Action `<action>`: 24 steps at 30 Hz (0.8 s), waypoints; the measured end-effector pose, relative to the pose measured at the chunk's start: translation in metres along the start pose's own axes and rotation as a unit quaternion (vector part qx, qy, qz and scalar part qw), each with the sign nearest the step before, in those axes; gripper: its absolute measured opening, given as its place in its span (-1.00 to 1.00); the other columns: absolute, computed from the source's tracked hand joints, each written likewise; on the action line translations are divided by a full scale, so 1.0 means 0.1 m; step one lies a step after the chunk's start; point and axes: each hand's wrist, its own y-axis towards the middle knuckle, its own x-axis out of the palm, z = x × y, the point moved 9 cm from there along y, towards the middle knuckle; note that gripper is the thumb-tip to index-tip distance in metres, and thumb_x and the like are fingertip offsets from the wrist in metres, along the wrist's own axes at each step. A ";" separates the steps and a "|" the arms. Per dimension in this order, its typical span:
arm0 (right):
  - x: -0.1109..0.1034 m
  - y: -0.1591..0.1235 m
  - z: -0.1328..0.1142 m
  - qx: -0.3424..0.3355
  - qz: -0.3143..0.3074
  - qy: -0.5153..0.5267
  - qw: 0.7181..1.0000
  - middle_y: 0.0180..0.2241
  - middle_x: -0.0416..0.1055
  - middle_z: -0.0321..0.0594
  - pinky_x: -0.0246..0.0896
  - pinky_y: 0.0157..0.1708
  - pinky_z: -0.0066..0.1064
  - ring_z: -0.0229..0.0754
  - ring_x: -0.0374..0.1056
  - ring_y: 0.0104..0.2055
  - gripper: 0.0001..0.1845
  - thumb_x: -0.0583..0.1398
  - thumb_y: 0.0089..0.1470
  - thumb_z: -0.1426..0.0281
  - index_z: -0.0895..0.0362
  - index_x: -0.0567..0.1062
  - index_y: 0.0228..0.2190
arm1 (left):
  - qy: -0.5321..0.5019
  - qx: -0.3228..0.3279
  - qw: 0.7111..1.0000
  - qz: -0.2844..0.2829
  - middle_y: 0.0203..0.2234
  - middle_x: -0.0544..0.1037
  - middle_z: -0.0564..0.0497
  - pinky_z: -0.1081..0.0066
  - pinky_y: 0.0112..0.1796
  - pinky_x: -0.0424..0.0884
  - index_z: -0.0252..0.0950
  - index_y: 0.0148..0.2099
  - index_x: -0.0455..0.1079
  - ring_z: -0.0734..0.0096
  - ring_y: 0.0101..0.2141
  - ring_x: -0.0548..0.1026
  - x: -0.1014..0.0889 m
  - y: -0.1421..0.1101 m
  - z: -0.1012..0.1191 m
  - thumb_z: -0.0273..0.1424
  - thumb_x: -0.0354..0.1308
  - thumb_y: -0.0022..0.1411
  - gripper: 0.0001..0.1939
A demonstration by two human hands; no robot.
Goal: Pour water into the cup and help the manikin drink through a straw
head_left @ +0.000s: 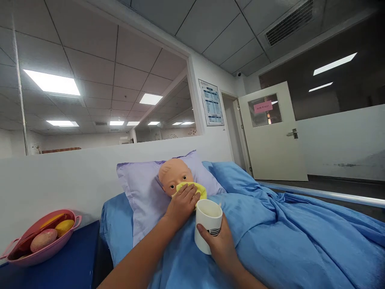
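A doll [173, 174] lies in a bed with its head on a lilac pillow [141, 188], covered by a blue blanket [270, 224]. My left hand [182, 204] presses a yellow cloth [197, 188] against the doll's mouth and chin, fingers closed on the cloth. Just below it, my right hand [221, 243] is wrapped around a white cup [207, 222], held upright over the blanket near the doll's chest. What is inside the cup is not visible.
A pink basket [18, 257] with fruit stands on a dark blue bedside cabinet [69, 265] at the left. A white partition wall runs behind the bed. A white door [270, 152] stands open at the right, and a metal bed rail [331, 196] runs along the far side.
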 end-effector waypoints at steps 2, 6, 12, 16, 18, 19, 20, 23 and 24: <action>0.03 -0.01 -0.03 0.003 -0.014 0.000 1.000 -0.11 0.53 -0.08 0.37 -0.07 -0.14 0.08 0.45 -0.08 -0.33 0.37 -0.15 0.05 0.09 0.36 -0.06 | 0.025 0.025 0.999 -0.006 0.02 0.59 -0.11 0.18 0.15 0.46 -0.34 -0.01 0.43 0.24 0.10 0.50 0.14 -0.06 0.07 -0.47 0.05 0.34 -0.77; 0.07 -0.04 -0.10 0.001 -0.033 0.012 0.999 -0.14 0.53 -0.09 0.37 -0.06 -0.14 0.07 0.46 -0.11 -0.35 0.36 -0.16 0.08 0.10 0.36 -0.08 | 0.018 -0.018 1.000 -0.010 0.05 0.57 -0.10 0.25 0.13 0.49 -0.35 0.08 0.42 0.31 0.12 0.49 0.19 -0.16 0.09 -0.46 0.02 0.36 -0.70; 0.10 -0.05 -0.06 -0.009 -0.053 0.011 0.999 -0.16 0.54 -0.10 0.38 -0.08 -0.13 0.06 0.47 -0.13 -0.38 0.37 -0.13 0.12 0.10 0.36 -0.07 | -0.027 -0.063 0.998 -0.011 0.03 0.59 -0.11 0.32 0.10 0.52 -0.32 0.15 0.39 0.38 0.10 0.50 0.06 -0.26 0.11 -0.48 -0.03 0.37 -0.64; 0.13 -0.05 -0.05 -0.019 -0.060 0.024 0.998 -0.14 0.55 -0.09 0.40 -0.07 -0.12 0.08 0.47 -0.11 -0.38 0.39 -0.15 0.19 0.09 0.37 -0.06 | -0.019 -0.054 0.998 0.018 -0.03 0.62 -0.10 0.32 0.08 0.54 -0.34 0.11 0.41 0.38 0.05 0.54 -0.05 -0.36 0.13 -0.47 0.01 0.35 -0.67; 0.14 -0.05 -0.07 -0.024 -0.058 0.035 0.997 -0.16 0.55 -0.10 0.41 -0.10 -0.14 0.08 0.48 -0.12 -0.41 0.38 -0.13 0.20 0.09 0.38 -0.06 | -0.012 -0.040 0.999 0.016 -0.04 0.62 -0.10 0.30 0.07 0.55 -0.34 0.10 0.41 0.36 0.04 0.55 -0.09 -0.42 0.15 -0.47 0.02 0.36 -0.68; 0.15 -0.05 -0.08 -0.026 -0.059 0.038 0.997 -0.16 0.55 -0.10 0.41 -0.10 -0.14 0.07 0.48 -0.13 -0.43 0.37 -0.11 0.20 0.10 0.39 -0.06 | -0.009 -0.034 0.999 0.014 -0.04 0.62 -0.10 0.29 0.05 0.56 -0.34 0.09 0.41 0.35 0.03 0.55 -0.12 -0.45 0.15 -0.46 0.02 0.36 -0.69; 0.15 -0.05 -0.08 -0.029 -0.059 0.039 0.997 -0.17 0.55 -0.09 0.41 -0.11 -0.13 0.07 0.48 -0.14 -0.44 0.36 -0.10 0.19 0.10 0.39 -0.07 | -0.009 -0.030 0.999 0.010 -0.05 0.63 -0.10 0.28 0.03 0.58 -0.34 0.08 0.42 0.34 0.02 0.56 -0.15 -0.47 0.15 -0.45 0.01 0.37 -0.70; 0.15 -0.05 -0.09 -0.035 -0.059 0.031 0.997 -0.16 0.55 -0.07 0.39 -0.09 -0.09 0.08 0.48 -0.15 -0.44 0.36 -0.10 0.18 0.12 0.38 -0.08 | -0.019 -0.030 0.999 0.002 -0.07 0.63 -0.09 0.26 -0.01 0.60 -0.34 0.06 0.42 0.31 0.01 0.57 -0.24 -0.46 0.12 -0.42 0.01 0.38 -0.72; 0.16 -0.06 -0.08 -0.038 -0.061 0.028 0.997 -0.15 0.54 -0.06 0.38 -0.07 -0.08 0.08 0.48 -0.14 -0.43 0.36 -0.10 0.17 0.12 0.38 -0.08 | -0.021 -0.035 0.999 0.007 -0.06 0.63 -0.10 0.25 0.00 0.59 -0.34 0.05 0.42 0.30 0.02 0.56 -0.28 -0.43 0.09 -0.43 0.02 0.37 -0.73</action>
